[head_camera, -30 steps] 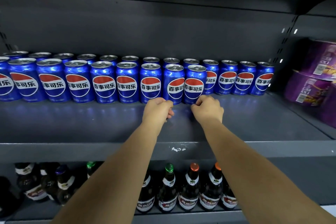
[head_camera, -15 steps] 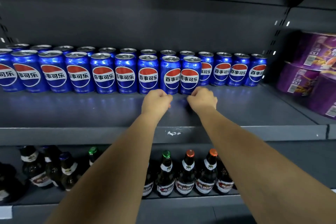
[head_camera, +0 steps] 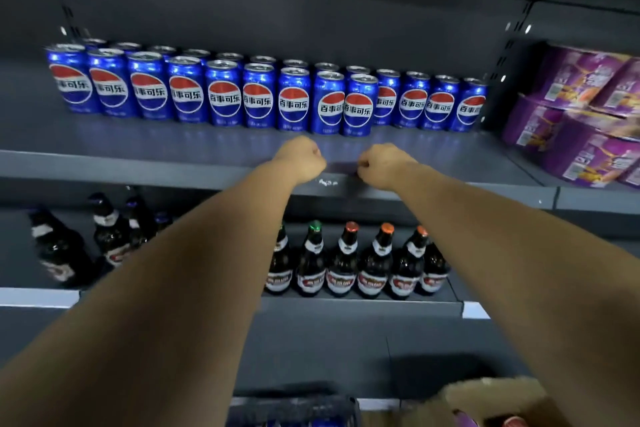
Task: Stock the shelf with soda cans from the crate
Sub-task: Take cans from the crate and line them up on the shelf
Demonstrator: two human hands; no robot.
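Upper left to centre of frame: soda cans (head_camera: 258, 95), blue with a red, white and blue roundel, stand upright on the grey shelf (head_camera: 138, 146) in two rows. The front row runs from the left side and stops at a can just right of centre (head_camera: 358, 106). The back row goes on further right, almost to the shelf upright.

Centre: left hand (head_camera: 301, 159) over the front part of the shelf, below the front row and clear of it. Its fingers (head_camera: 318, 159) are curled into a fist, nothing in them. Just to the right, with a small gap between, is the right hand (head_camera: 382, 165) at the shelf's front lip, fingers (head_camera: 363, 166) also curled in and holding nothing. Both forearms reach up from the lower corners.

Right edge: purple packs (head_camera: 571, 121), stacked, on the same level.

Lower shelf: dark bottles (head_camera: 110, 236) at left, blurred; a second group of bottles (head_camera: 343, 263) at centre with green, red and orange caps.

Bottom edge: rim of a dark crate (head_camera: 294, 409) at centre, contents unclear; a brown cardboard box (head_camera: 491, 395) to its right.
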